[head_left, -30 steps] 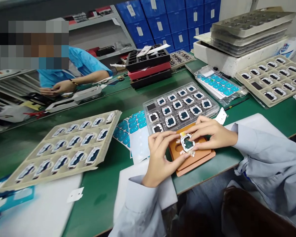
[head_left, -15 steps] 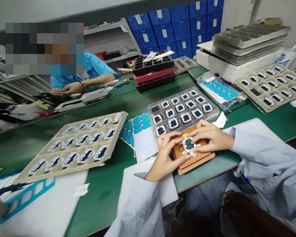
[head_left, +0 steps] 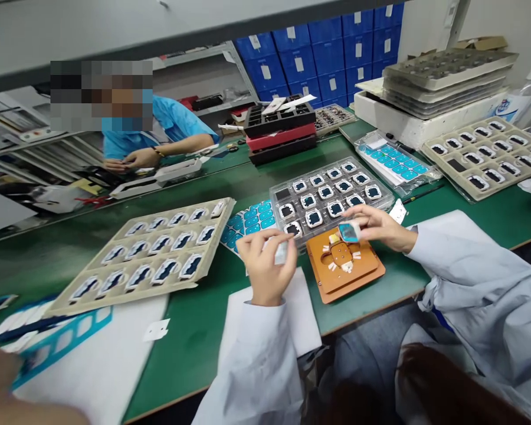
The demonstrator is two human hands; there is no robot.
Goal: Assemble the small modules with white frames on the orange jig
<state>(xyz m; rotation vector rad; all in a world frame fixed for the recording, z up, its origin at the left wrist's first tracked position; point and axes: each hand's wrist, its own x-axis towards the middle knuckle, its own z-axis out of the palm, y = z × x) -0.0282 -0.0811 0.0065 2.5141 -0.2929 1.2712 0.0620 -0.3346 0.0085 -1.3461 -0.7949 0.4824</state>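
My right hand [head_left: 383, 229] grips a small rounded-square part [head_left: 349, 232] by its edge, tilted so that a blue face shows. It is held just above the far right of an orange fixture [head_left: 349, 282], whose shaped recess lies bare with small white tabs around it. To the left of the fixture, my left hand [head_left: 265, 268] is raised with its fingers pinched on a small whitish translucent piece, perhaps film [head_left: 281, 254]. Behind both hands lies a clear plastic tray [head_left: 278, 208] with rows of white-framed parts.
At left a beige tray [head_left: 230, 213] holds similar parts; another beige tray [head_left: 438, 168] is at right. Blue sticker sheets [head_left: 256, 217] lie behind my left hand. A co-worker [head_left: 181, 127] sits across the bench; another person's blurred arm [head_left: 30, 389] enters at lower left.
The part has been lifted out of the fixture by my right hand and turned blue face up. My left hand has moved left and up, away from the fixture, with the whitish piece.
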